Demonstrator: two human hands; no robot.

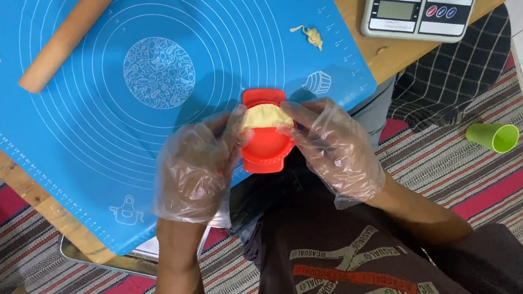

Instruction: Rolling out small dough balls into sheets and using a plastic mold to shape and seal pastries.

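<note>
Head view: left hand [193, 171] and right hand [335, 148], both gloved, grip the red dumpling press [265, 141] at the desk's near edge; dough [264, 116] loaded, not folded yet.

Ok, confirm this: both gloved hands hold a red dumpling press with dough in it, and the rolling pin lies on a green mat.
Not quite. The head view shows the rolling pin on a blue mat, not green. The left hand and right hand do hold the red dumpling press with dough.
</note>
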